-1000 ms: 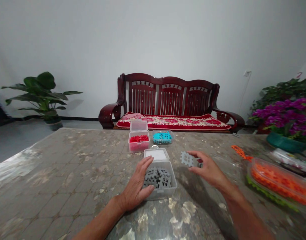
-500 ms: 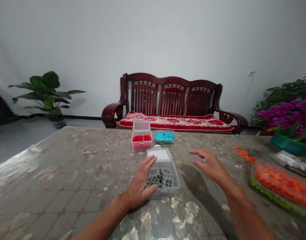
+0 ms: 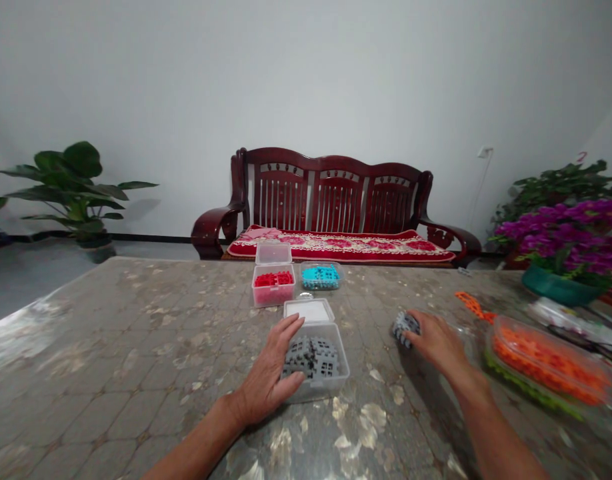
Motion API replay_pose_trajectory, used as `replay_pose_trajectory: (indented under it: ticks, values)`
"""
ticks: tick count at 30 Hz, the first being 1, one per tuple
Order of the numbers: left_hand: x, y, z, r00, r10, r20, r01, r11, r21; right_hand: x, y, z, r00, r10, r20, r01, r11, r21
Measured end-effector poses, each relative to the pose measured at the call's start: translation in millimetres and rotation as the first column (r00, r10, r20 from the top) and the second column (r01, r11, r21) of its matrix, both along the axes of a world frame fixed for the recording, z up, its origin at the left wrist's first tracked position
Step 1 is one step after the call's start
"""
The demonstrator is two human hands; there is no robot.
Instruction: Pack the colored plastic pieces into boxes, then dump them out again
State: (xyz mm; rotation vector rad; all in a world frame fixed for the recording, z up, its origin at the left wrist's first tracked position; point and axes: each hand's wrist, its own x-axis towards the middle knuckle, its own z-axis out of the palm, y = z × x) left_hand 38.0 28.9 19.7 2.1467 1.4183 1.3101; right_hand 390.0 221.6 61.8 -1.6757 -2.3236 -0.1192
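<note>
Gray blocks (image 3: 404, 329) gripped in right hand (image 3: 440, 341), off to right of clear box (image 3: 331, 385). Plenty more gray blocks (image 3: 312, 356) inside, lid (image 3: 309, 311) open: some out, lots left. Left hand (image 3: 269, 377) loose, fingers spread at box's left edge. Red blocks (image 3: 273, 279), blue blocks (image 3: 320, 275) near table's (image 3: 136, 373) far edge.

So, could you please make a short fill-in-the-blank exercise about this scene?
1. The left hand is at the box of ____ pieces.
2. The ____ hand has fingers around a small stack of pieces.
3. Just left of the blue pieces, an open box holds ____ pieces.

Missing words: gray; right; red.
</note>
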Motion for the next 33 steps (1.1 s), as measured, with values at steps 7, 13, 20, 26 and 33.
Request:
replay_pose_trajectory:
  ticks: [7, 13, 20, 26, 33]
  values:
    - [0.8, 0.2, -0.7, 1.000, -0.003, -0.001, 0.003, 1.000, -0.001, -30.5, -23.4, 20.5, 0.911, 0.208, -0.356, -0.213, 0.977, 0.026]
    - [1.2, 0.3, -0.5, 1.000, 0.000, 0.001, 0.000, 1.000, 0.010, -105.7, -71.9, 49.1, 0.710, 0.482, -0.513, -0.597, 0.798, -0.076]
    - [1.4, 1.4, -1.3, 1.000, 0.005, 0.001, -0.005, 1.000, 0.015, -122.7, -65.5, 34.2, 0.658, 0.584, -0.475, -0.665, 0.747, -0.002]
    - [1.3, -0.5, 0.7, 1.000, -0.002, 0.001, 0.002, 1.000, -0.002, -50.8, -11.5, 8.3, 0.833, 0.299, -0.465, -0.276, 0.954, 0.119]
    - [0.0, 0.4, -1.9, 1.000, 0.005, 0.010, -0.005, 1.000, -0.004, 14.4, 22.0, -19.7, 0.977, 0.089, -0.191, -0.083, 0.996, 0.042]
